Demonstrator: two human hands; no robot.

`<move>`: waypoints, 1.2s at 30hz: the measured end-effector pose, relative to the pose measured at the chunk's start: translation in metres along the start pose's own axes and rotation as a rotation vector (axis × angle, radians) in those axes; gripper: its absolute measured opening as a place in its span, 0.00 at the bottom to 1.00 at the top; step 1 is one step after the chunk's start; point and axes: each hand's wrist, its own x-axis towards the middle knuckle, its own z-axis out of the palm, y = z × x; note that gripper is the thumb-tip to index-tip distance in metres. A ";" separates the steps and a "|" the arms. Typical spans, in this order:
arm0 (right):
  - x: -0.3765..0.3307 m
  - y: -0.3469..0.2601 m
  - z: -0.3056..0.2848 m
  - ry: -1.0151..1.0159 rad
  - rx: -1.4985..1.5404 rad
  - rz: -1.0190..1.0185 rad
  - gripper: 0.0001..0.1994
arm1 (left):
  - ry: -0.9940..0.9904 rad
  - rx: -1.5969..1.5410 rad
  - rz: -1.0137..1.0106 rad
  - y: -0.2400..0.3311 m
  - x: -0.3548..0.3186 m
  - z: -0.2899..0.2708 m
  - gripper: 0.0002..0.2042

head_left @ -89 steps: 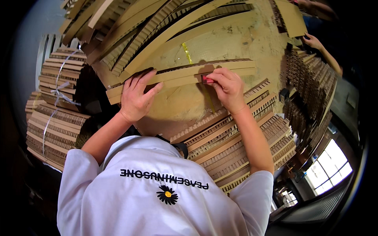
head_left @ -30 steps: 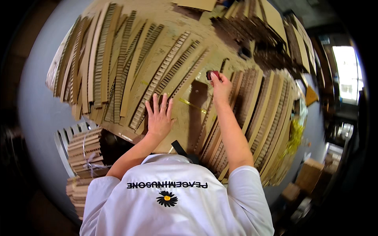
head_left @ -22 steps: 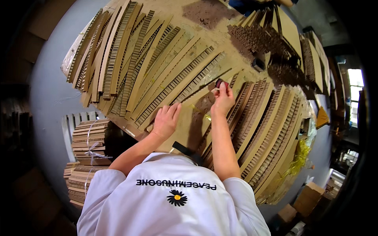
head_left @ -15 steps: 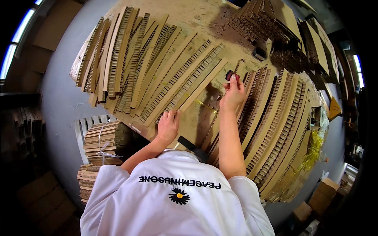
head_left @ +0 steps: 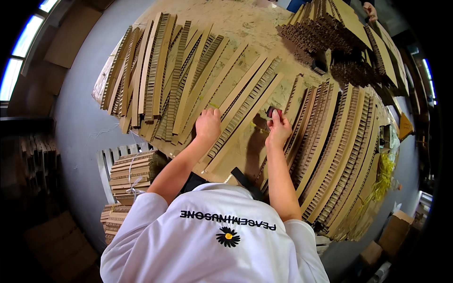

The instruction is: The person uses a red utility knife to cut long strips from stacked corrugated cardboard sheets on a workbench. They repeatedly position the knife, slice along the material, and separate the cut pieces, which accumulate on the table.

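Note:
My left hand (head_left: 208,125) lies flat, fingers together, on long honeycomb cardboard strips (head_left: 236,106) spread over a wide work table (head_left: 245,23). My right hand (head_left: 278,128) pinches a small dark red tool (head_left: 273,112) just right of those strips, beside a curved row of stacked strips (head_left: 330,137). Both forearms reach up from my white shirt at the bottom.
More strips (head_left: 151,70) fan out over the table's left half. Dark cardboard stacks (head_left: 330,33) stand at the far right. Tied bundles (head_left: 132,172) rest on a white pallet below left. Yellow strapping (head_left: 384,174) hangs at the right; another person's hand (head_left: 370,10) shows top right.
My view has swung round from the earlier pile to this table. Both hands have slid along the strips, my left hand staying flat and my right keeping the red tool.

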 end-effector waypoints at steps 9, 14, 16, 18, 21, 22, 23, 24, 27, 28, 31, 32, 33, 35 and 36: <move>-0.003 0.030 0.001 -0.006 0.041 0.075 0.10 | 0.246 -0.110 0.263 0.007 -0.010 0.000 0.06; -0.005 0.028 0.010 -0.039 0.034 0.067 0.09 | 0.160 -0.007 0.222 0.049 -0.034 0.008 0.05; -0.005 0.030 0.005 -0.056 0.031 0.042 0.09 | 0.117 -0.016 0.247 0.057 -0.033 0.008 0.06; -0.008 0.033 -0.003 -0.032 0.056 0.048 0.09 | 0.131 -0.004 0.290 0.060 -0.030 0.007 0.07; -0.013 0.034 -0.006 0.000 0.082 0.068 0.08 | 0.173 0.008 0.360 0.061 -0.031 0.009 0.08; -0.016 0.034 -0.005 0.009 0.089 0.077 0.08 | 0.154 0.001 0.372 0.061 -0.032 0.012 0.08; -0.017 0.033 -0.007 0.020 0.098 0.080 0.08 | 0.134 -0.011 0.386 0.064 -0.031 0.013 0.08; -0.017 0.032 -0.008 0.029 0.107 0.084 0.07 | 0.108 -0.006 0.353 0.065 -0.031 0.012 0.09; -0.017 0.031 -0.007 0.046 0.164 0.114 0.07 | 0.035 -0.016 0.277 0.057 -0.031 0.006 0.15; -0.017 0.031 -0.007 0.049 0.187 0.127 0.07 | 0.014 -0.033 0.270 0.048 -0.034 0.003 0.16; -0.017 0.029 -0.004 0.033 0.174 0.168 0.07 | 0.170 -0.071 0.316 0.022 -0.032 -0.014 0.23; -0.019 0.026 0.002 0.022 0.172 0.160 0.08 | 0.294 -0.052 0.272 0.018 -0.022 -0.021 0.24; -0.015 0.029 0.003 0.020 0.150 0.143 0.08 | 0.417 -0.048 0.231 0.016 -0.010 -0.023 0.24; -0.009 0.032 0.011 0.000 0.101 0.108 0.09 | 0.429 -0.097 0.054 -0.005 0.019 -0.013 0.26; -0.015 0.024 0.025 0.024 0.096 0.144 0.08 | 0.432 -0.114 -0.047 -0.009 0.026 -0.012 0.27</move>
